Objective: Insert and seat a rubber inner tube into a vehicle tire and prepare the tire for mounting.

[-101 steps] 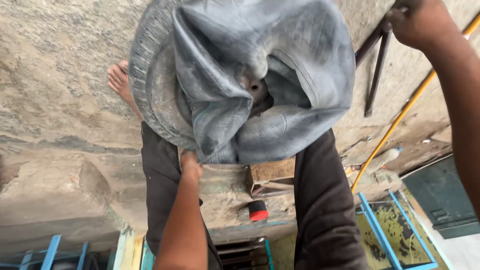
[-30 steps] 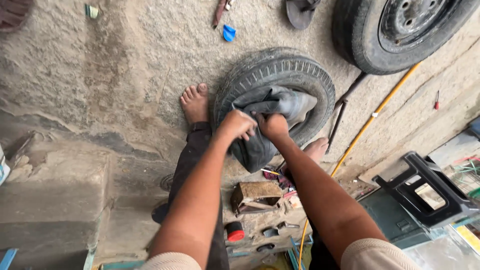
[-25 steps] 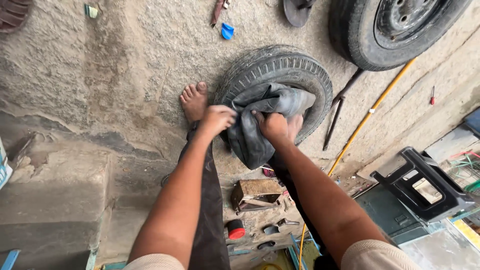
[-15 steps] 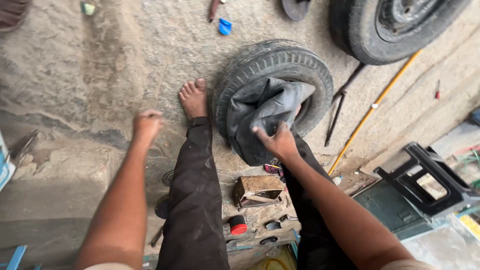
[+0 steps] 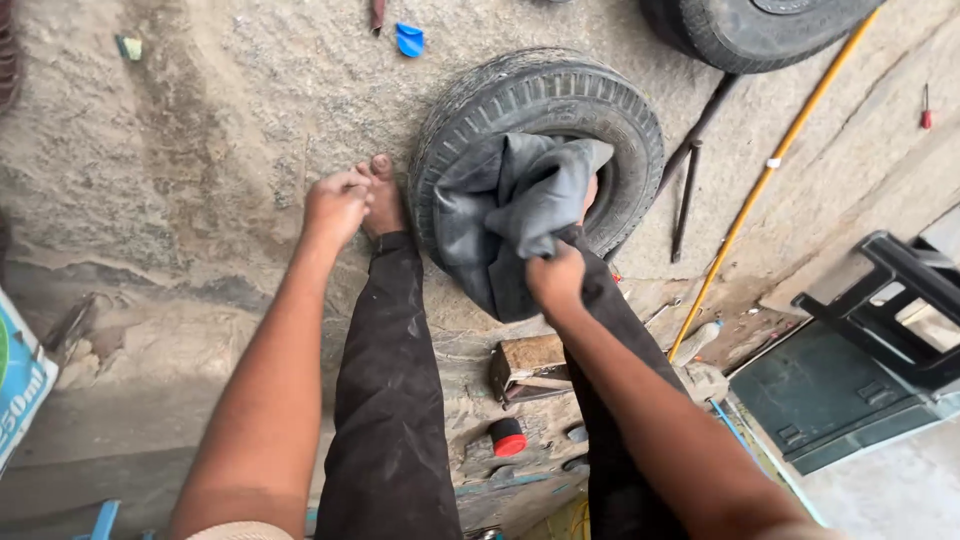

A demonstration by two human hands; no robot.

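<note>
Left hand since half second ago: swung in from out wide, now loosely curled, empty, over own bare foot beside tyre. Right hand unchanged: fingers pinched shut on fold of tube, drawing slack rubber out of tyre lying flat on floor, likely pinned between legs. Beyond: yellow rod, second tyre.

Roadside tyre-repair workshop: worn tyres, iron levers, rough concrete floor.

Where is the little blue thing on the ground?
The small blue piece lies on the concrete floor near the top of the head view, just up and left of the small tyre.
</note>
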